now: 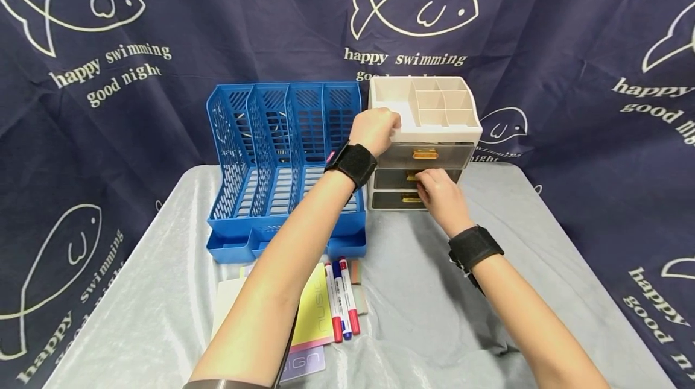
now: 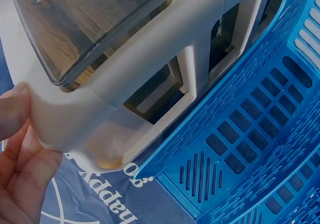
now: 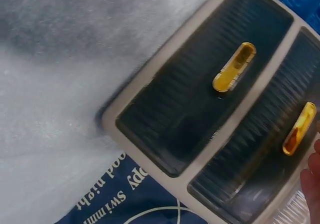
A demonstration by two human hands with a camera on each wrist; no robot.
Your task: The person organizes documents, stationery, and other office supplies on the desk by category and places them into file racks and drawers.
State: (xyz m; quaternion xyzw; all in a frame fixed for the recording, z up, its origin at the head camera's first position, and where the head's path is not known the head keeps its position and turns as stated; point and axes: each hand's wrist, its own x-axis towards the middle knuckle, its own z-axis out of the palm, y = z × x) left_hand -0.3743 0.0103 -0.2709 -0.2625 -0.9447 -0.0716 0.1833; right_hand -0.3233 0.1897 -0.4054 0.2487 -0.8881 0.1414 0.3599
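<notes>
The left hand (image 1: pixel 374 128) pinches the white drawer box (image 1: pixel 399 134); the right hand (image 1: pixel 442 199) bends near the middle gold handle (image 3: pixel 300 129), but nobody can tell if it holds on

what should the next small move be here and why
Probably ease the middle drawer outward with the right hand: that hand is at the drawer's amber handle, the drawer looks closed, and the left hand holds the white organizer by a corner, which should steady it.

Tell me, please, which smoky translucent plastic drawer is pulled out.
The top smoky translucent plastic drawer juts out from the white plastic organizer; the middle drawer and bottom drawer sit flush.
</notes>
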